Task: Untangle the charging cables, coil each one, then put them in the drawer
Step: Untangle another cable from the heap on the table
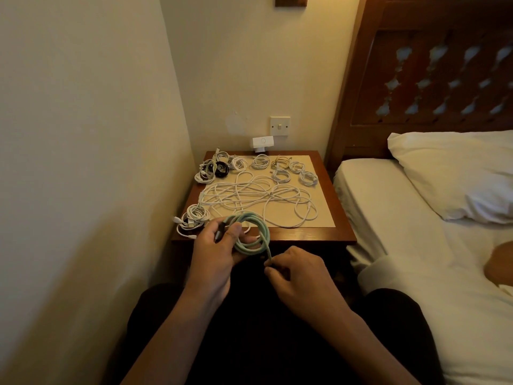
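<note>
The left hand (215, 245) has its grip clamped on the nearly coiled mint-green cable (251, 232), the right hand (294, 270) pinching its tail just beside, while beyond the grip several coils (281, 175) lie finished on the surface (305, 235) and a loose white tangle (258, 198) awaits.

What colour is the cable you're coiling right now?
Pale mint green cable, seen in the head view, held by left hand and right hand.

We see a wooden bedside table (305, 235) with a beige inset top. A tangle of white cables (258, 198) sprawls across its middle. Small white coils (308, 178) sit along the back right. At back left a black coil (222, 168) lies among white ones, and more white coils (193, 219) rest on the front-left corner.
</note>
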Motion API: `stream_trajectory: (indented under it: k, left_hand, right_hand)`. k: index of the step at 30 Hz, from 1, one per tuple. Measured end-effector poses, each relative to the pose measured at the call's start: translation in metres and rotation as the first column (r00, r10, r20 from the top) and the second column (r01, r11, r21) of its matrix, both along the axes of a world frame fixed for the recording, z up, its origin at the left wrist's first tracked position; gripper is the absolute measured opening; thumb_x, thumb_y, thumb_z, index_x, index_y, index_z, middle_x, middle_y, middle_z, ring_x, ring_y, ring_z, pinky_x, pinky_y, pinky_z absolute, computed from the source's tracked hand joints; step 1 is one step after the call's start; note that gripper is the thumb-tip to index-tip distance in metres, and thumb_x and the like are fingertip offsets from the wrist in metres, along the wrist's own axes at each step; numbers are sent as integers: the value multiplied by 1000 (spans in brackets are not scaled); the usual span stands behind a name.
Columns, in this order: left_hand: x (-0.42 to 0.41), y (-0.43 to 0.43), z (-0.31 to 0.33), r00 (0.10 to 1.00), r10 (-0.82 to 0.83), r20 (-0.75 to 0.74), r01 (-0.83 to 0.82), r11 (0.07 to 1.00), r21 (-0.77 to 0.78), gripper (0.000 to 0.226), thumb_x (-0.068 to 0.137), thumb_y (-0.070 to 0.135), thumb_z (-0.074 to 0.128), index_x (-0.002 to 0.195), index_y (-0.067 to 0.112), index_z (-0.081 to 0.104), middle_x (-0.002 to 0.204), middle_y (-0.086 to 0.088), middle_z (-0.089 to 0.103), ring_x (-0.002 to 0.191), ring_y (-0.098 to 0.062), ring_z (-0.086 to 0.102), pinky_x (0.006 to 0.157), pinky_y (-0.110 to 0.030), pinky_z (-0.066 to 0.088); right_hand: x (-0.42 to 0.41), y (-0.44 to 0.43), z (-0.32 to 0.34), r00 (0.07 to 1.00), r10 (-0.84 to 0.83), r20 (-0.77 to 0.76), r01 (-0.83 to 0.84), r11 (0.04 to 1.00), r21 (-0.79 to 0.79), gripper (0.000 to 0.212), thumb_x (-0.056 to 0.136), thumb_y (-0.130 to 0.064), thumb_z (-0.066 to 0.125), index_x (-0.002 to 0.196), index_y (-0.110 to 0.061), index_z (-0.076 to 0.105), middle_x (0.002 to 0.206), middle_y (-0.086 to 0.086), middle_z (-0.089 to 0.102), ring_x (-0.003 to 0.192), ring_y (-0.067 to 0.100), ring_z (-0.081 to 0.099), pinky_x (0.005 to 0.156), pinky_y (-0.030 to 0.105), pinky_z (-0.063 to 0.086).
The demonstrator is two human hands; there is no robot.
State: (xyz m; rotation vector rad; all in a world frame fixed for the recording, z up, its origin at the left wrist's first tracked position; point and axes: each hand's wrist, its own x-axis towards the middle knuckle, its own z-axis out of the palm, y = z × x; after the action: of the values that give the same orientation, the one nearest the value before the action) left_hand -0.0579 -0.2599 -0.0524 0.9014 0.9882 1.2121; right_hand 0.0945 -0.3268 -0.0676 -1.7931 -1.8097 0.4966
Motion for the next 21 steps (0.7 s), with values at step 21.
stream_trajectory:
  k: [21]
  left_hand:
    - [16,-24,-22,689,119,-715,116,956,271,14,104,33,57,103,37,70,75,12,72,69,0,68,58,-14,50]
  right_hand:
    - [-10,0,-10,574,-181,-798,250,967,-40,28,101,-15,63,125,-26,69,110,-11,77,105,3,72,93,31,59]
